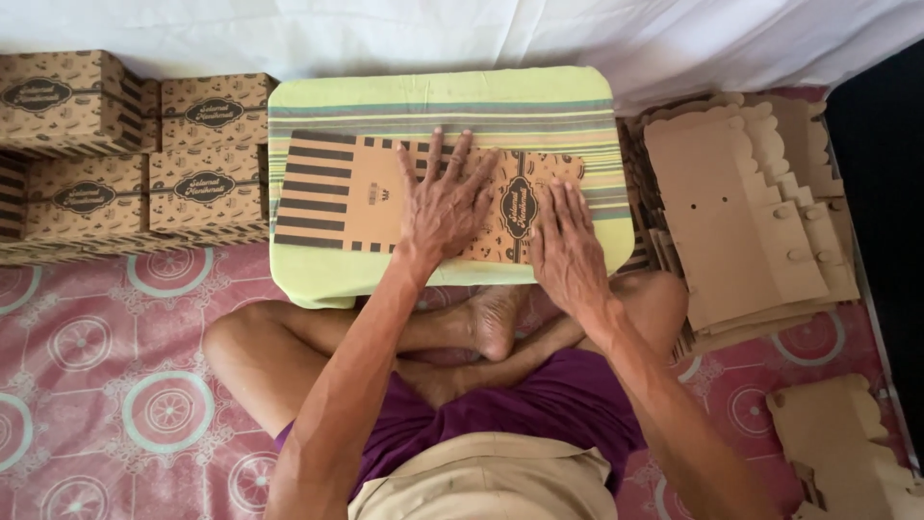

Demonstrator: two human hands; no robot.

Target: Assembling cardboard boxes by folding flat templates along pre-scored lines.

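Person: sitting cross-legged on the patterned pink floor mat (115, 385), the knees lying under the near edge of a small green-covered table (308, 284).
Left hand (445, 207): lying flat with the fingers spread, palm pressing down on the middle of the flat printed carton blank (332, 197).
Right hand (568, 252): also lying flat, fingers together and a little spread, pressing on the right end of the blank near the near edge of the table.
Carton blank: lying flat along the middle of the table, striped part toward the left edge, not folded up yet.
Step in hand: it seems the hands are flattening or creasing the blank.
Next move: probably it is calling for lifting one panel along its crease while the other hand is keeping the sheet from sliding.
Unfolded blanks (741, 212): lying in a stack just beside the right edge of the table.
Finished boxes (207, 154): standing stacked beside the left edge, toward the far white cloth (481, 34).
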